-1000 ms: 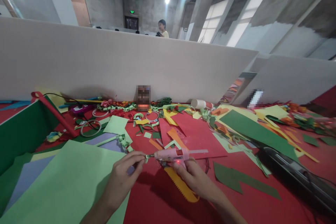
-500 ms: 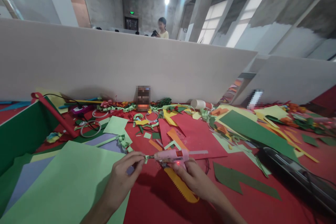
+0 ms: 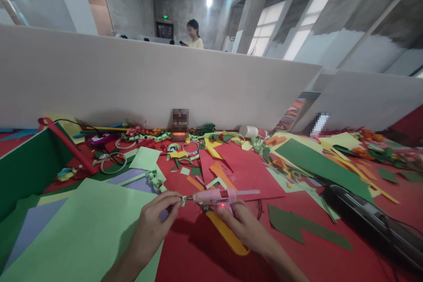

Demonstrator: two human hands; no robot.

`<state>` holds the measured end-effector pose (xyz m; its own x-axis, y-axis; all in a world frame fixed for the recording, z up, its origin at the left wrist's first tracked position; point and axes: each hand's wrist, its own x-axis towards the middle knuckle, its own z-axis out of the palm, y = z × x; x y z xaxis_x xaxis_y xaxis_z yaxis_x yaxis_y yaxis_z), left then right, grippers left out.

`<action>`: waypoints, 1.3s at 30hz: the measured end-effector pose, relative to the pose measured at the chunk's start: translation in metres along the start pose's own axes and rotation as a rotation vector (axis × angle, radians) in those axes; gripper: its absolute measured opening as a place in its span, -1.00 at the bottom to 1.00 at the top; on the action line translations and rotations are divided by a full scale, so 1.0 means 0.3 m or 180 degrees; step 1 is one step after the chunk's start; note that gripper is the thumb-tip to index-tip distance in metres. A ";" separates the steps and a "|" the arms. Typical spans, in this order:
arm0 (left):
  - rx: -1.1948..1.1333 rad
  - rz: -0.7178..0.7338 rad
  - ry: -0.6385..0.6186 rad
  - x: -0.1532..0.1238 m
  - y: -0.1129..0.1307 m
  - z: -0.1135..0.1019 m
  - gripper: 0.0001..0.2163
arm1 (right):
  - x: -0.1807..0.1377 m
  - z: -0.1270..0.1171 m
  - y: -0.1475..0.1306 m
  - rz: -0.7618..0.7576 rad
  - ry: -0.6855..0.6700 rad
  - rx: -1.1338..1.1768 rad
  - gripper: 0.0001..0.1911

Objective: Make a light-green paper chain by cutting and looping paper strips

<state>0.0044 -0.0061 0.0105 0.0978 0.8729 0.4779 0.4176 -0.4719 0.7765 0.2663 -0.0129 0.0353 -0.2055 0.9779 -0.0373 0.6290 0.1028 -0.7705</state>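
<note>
My right hand [image 3: 244,225] is wrapped round the handle of a pink hot glue gun [image 3: 210,194], whose red light glows. A pale glue stick [image 3: 249,192] pokes out of its back. The gun's nozzle points left and meets a small light green paper piece [image 3: 183,200], pinched between the thumb and forefinger of my left hand [image 3: 154,220]. Just behind those fingers is a light green paper stem with curled strips [image 3: 154,179]; whether it joins the pinched piece I cannot tell. Under the gun lies a yellow-handled toothed cutter [image 3: 228,232].
Large light green sheets [image 3: 79,224] cover the left of the red table [image 3: 194,251]. A long black device [image 3: 360,216] lies at the right. Green offcuts [image 3: 307,227], a white roll [image 3: 248,131] and paper scraps are scattered about. A white partition [image 3: 132,79] stands behind; beyond it is a person [image 3: 195,39].
Both hands keep their grip, with the nozzle still at the green paper piece. Beyond the partition, the person has shifted to the left. The view has moved very slightly.
</note>
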 end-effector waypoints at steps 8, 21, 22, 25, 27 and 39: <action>-0.0011 -0.0065 -0.0018 -0.006 -0.010 0.002 -0.86 | 0.001 -0.005 -0.014 0.0032 0.0085 -0.0069 -0.44; -0.0008 -0.0057 -0.0005 -0.004 -0.010 -0.001 -0.86 | 0.003 -0.005 -0.009 0.0085 0.0087 -0.0255 -0.44; -0.0008 -0.0066 -0.0008 -0.004 -0.010 -0.002 -0.86 | 0.003 -0.005 -0.010 0.0107 0.0106 -0.0264 -0.44; -0.0007 -0.0070 0.0001 -0.005 -0.009 -0.001 -0.86 | 0.002 -0.008 -0.013 0.0126 0.0139 -0.0273 -0.45; 0.0000 -0.0068 0.0012 -0.005 -0.010 0.000 -0.86 | 0.002 -0.009 -0.014 0.0087 0.0101 -0.0276 -0.45; 0.0067 -0.0071 0.0078 -0.004 -0.023 -0.001 -0.86 | 0.001 -0.112 0.036 0.0374 0.0787 -0.0281 -0.35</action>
<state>0.0012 -0.0040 0.0046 0.0663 0.8797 0.4708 0.4382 -0.4496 0.7784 0.2983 -0.0055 0.0485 0.0550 0.9976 0.0415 0.7027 -0.0092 -0.7114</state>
